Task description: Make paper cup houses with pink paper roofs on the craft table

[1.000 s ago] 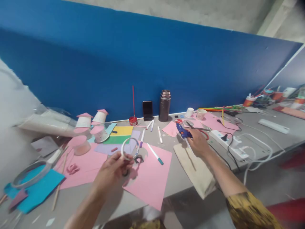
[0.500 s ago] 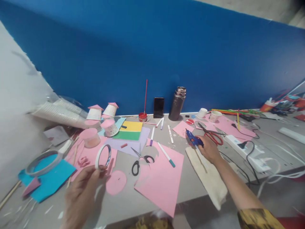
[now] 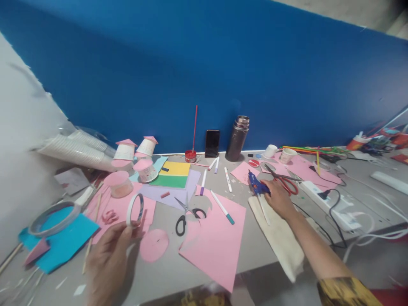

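Note:
My left hand (image 3: 110,250) pinches a thin white ring (image 3: 130,209) with a bluish pattern on part of it, held upright above the table. A round pink paper disc (image 3: 154,245) lies just right of that hand. My right hand (image 3: 280,199) is wrapped round the handle of a blue hot glue gun (image 3: 256,183), a whitish glue stick (image 3: 264,210) sticking out of its back. Under the glue stick lies a folded cream cloth (image 3: 280,242). Between my hands, black-handled scissors (image 3: 188,212) lie open near a pink sheet (image 3: 219,238) with rounded cut-outs.
Pink-roofed paper cups (image 3: 125,151) stand at the back left by stacked cups (image 3: 76,151). A dark flask (image 3: 237,140), a phone (image 3: 212,143) and a red tin (image 3: 190,156) line the blue wall. Red-handled scissors (image 3: 288,185) and a power strip (image 3: 331,206) with cables are at right.
My right hand and the glue gun have shifted very slightly, and the glue stick points a little more to the left. My left hand keeps the ring in nearly the same place.

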The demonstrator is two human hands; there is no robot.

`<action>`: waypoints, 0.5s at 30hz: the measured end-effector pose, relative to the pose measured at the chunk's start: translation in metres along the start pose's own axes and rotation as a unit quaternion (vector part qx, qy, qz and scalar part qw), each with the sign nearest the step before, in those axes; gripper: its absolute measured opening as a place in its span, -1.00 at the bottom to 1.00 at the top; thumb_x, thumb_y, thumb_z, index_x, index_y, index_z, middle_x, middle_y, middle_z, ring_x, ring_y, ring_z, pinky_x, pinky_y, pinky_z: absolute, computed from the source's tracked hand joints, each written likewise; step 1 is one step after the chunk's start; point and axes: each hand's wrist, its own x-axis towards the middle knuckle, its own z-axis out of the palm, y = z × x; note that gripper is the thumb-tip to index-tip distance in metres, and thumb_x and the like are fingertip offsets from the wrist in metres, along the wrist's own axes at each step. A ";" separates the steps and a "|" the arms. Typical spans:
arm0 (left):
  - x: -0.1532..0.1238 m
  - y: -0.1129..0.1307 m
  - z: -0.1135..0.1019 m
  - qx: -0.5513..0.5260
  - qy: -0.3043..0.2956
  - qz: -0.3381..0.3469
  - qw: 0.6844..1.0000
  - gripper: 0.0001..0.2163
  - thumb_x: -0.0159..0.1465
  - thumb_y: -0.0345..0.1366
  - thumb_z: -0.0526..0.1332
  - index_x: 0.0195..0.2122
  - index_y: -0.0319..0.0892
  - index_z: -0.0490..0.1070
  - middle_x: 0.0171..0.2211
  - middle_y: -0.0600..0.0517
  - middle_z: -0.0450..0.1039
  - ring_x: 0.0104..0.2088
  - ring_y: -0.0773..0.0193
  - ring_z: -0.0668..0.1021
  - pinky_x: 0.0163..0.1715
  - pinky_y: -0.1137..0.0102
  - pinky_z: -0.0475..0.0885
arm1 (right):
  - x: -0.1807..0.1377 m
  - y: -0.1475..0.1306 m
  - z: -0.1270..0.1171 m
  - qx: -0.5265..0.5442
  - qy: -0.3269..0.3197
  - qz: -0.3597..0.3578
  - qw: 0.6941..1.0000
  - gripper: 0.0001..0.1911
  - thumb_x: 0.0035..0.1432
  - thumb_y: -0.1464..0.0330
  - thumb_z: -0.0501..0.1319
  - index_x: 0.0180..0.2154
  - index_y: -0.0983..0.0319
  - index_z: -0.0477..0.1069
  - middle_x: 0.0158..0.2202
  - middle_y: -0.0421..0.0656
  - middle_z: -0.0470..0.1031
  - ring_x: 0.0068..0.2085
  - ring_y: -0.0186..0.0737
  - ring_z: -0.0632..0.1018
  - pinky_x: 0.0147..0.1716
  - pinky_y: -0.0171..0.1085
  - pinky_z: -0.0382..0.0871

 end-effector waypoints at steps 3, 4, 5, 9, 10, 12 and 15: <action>0.000 -0.003 0.002 -0.028 -0.020 -0.067 0.997 -0.66 0.26 0.07 0.23 -0.19 -0.08 0.54 -0.29 -0.01 0.68 -0.22 0.06 0.71 -0.19 0.27 0.57 | 0.001 0.002 -0.001 0.001 -0.009 -0.009 1.000 -0.49 0.10 0.56 0.12 0.11 0.26 0.41 -0.07 0.03 0.58 -0.03 0.07 0.54 0.04 -0.03 0.42; 0.001 -0.005 0.002 -0.038 -0.025 -0.080 0.996 -0.66 0.25 0.08 0.23 -0.19 -0.08 0.54 -0.29 0.00 0.68 -0.22 0.05 0.71 -0.16 0.25 0.56 | 0.002 0.003 -0.002 0.002 -0.013 -0.014 1.000 -0.48 0.09 0.56 0.12 0.11 0.25 0.42 -0.08 0.02 0.58 -0.04 0.07 0.54 0.04 -0.03 0.42; 0.001 -0.005 0.003 -0.047 -0.029 -0.089 0.994 -0.65 0.25 0.09 0.23 -0.18 -0.08 0.54 -0.28 0.00 0.68 -0.21 0.05 0.71 -0.14 0.24 0.56 | 0.003 0.004 -0.004 0.003 -0.016 -0.020 1.000 -0.47 0.08 0.57 0.12 0.11 0.25 0.42 -0.08 0.01 0.58 -0.04 0.07 0.54 0.03 -0.03 0.42; 0.001 -0.005 0.003 -0.065 -0.034 -0.100 0.992 -0.64 0.23 0.10 0.25 -0.16 -0.06 0.54 -0.28 0.03 0.67 -0.23 0.06 0.70 -0.12 0.22 0.54 | 0.012 0.006 -0.007 0.008 -0.007 -0.034 0.999 -0.44 0.05 0.58 0.12 0.11 0.24 0.42 -0.04 0.02 0.57 -0.03 0.08 0.53 0.02 -0.03 0.41; 0.001 -0.005 0.003 -0.062 -0.034 -0.101 0.992 -0.64 0.23 0.11 0.25 -0.16 -0.05 0.54 -0.29 0.04 0.67 -0.23 0.06 0.69 -0.12 0.22 0.54 | 0.014 0.006 -0.007 0.009 0.000 -0.034 0.999 -0.44 0.06 0.58 0.12 0.12 0.24 0.41 -0.03 0.02 0.57 -0.03 0.09 0.53 0.03 -0.02 0.40; 0.001 -0.003 0.002 -0.057 -0.035 -0.105 0.992 -0.63 0.23 0.12 0.24 -0.16 -0.05 0.54 -0.30 0.03 0.67 -0.22 0.06 0.69 -0.12 0.21 0.53 | 0.015 0.004 -0.003 0.013 0.016 -0.031 0.999 -0.44 0.06 0.58 0.11 0.12 0.25 0.39 -0.03 0.04 0.56 -0.02 0.10 0.53 0.04 0.00 0.40; 0.001 -0.003 0.002 -0.054 -0.031 -0.103 0.993 -0.64 0.24 0.11 0.24 -0.17 -0.06 0.54 -0.28 0.02 0.67 -0.22 0.04 0.69 -0.13 0.20 0.54 | 0.011 0.000 0.003 0.018 0.035 -0.022 0.999 -0.46 0.09 0.56 0.11 0.13 0.23 0.38 -0.06 0.03 0.56 -0.02 0.12 0.53 0.05 0.05 0.39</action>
